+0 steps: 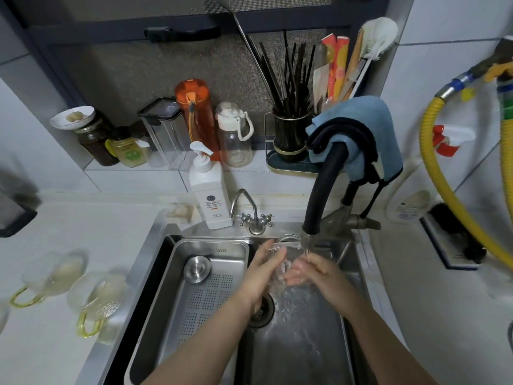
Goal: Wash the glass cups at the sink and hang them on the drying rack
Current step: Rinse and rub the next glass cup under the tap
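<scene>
The stainless steel sink [311, 351] held a perforated steel drain basket [194, 287] in its left half, and water ran from the black hose-necked faucet [319, 195], draped with a blue cloth [369, 118], onto the basin floor beside the round drain [262, 309]. Under that stream the left hand [262, 276] and right hand [313, 273] were close together, both around a clear glass cup [288, 245], left fingers wrapped on its side, right fingers curled beneath; the exact grip was blurred by water. Two clear glass cups with yellow handles [91, 301] lay on the white counter [55, 357] left of the sink, well apart from the hands.
</scene>
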